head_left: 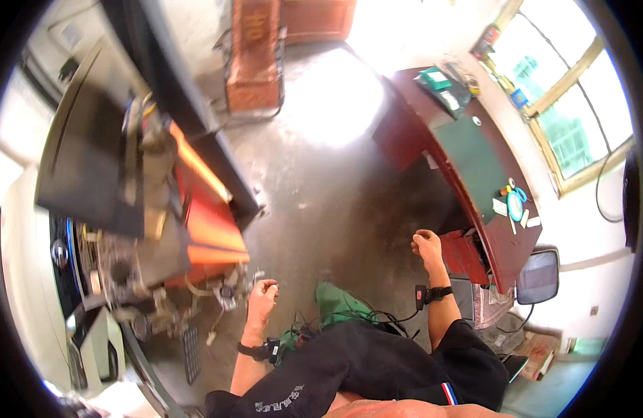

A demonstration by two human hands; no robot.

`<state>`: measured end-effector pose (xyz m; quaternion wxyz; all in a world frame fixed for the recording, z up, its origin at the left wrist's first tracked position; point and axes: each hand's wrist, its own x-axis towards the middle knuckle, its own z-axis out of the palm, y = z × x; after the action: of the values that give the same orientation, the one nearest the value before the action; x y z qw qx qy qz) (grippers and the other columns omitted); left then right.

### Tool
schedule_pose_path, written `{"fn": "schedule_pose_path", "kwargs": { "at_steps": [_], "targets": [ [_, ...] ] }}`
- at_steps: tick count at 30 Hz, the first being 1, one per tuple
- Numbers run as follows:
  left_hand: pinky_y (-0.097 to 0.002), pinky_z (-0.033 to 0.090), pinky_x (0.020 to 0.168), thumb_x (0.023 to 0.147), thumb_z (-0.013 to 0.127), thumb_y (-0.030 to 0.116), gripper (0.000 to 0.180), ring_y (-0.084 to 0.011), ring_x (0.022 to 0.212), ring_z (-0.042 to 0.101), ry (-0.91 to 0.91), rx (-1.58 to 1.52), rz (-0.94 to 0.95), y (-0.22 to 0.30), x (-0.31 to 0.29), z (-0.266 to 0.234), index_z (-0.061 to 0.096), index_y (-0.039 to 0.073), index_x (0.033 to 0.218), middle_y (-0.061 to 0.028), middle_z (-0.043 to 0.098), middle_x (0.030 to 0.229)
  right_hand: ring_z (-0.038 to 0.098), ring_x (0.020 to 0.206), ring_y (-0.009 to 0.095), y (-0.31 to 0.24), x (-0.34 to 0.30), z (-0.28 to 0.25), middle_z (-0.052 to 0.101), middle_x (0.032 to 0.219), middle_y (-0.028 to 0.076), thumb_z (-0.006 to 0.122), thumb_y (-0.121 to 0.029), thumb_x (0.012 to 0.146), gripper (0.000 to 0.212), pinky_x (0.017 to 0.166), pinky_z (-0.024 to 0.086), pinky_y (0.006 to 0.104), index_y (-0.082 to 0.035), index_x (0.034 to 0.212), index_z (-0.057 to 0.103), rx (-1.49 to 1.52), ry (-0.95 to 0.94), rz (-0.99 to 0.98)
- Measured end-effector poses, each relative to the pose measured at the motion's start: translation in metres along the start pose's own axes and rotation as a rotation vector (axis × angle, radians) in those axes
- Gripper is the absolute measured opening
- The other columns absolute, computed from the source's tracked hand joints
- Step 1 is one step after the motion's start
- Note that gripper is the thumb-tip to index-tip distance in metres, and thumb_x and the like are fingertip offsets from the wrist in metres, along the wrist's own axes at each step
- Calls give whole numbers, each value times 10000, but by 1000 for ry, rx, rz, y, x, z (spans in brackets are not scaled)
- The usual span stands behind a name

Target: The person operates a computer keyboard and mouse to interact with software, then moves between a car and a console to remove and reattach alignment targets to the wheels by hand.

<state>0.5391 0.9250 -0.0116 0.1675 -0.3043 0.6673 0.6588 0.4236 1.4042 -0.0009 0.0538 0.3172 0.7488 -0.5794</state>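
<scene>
My left hand [263, 298] hangs in front of my body with loosely bent, parted fingers and nothing visible in it. Just left of it is a small metal mechanism [227, 298] at the end of a crowded workbench with orange-red panels [213, 226]; I cannot tell what the mechanism is. To the right, my right hand [426, 247] is raised beside a dark red desk [508, 259], apart from it. Its fingers are curled in, and I see nothing in them. Each wrist wears a black strap with a small box.
A dark post [189, 104] rises beside the workbench. Blue scissors [520, 194], tape and small items lie on the desk near a window [569, 118]. A brown padded bench [255, 63] stands ahead on the grey floor. Part of a pale vehicle [32, 258] is at left.
</scene>
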Motion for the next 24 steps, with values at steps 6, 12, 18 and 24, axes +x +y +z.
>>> {"fn": "schedule_pose_path", "kwargs": {
  "at_steps": [6,12,18,24],
  "targets": [
    [-252,488,655,935,604,197,251,-103,876,614,-92,12,165,123,93,84,627,52,1138,-13,653,1010,657,756,139,-87,87,-26,655,915,59,654,-125,887,259,626,553,277,-4,1115,630,86,112,-65],
    [-252,494,653,939,591,208,276,-134,877,639,-188,61,202,224,196,133,617,32,1150,-51,654,1061,654,733,139,-158,163,3,668,907,70,640,-119,890,246,617,539,272,21,1092,643,71,126,-112],
    [-253,480,669,937,590,211,285,-126,873,620,-291,79,316,341,323,181,615,21,1149,-43,646,1043,656,712,141,-215,239,27,673,903,81,626,-101,899,223,608,535,270,36,1074,652,90,238,-123],
    [-251,481,665,941,594,209,264,-118,870,617,-324,159,440,440,411,213,622,38,1141,-30,643,1026,648,689,130,-286,303,49,665,865,67,624,-88,898,196,604,525,261,27,1056,645,154,292,-131]
  ]
}}
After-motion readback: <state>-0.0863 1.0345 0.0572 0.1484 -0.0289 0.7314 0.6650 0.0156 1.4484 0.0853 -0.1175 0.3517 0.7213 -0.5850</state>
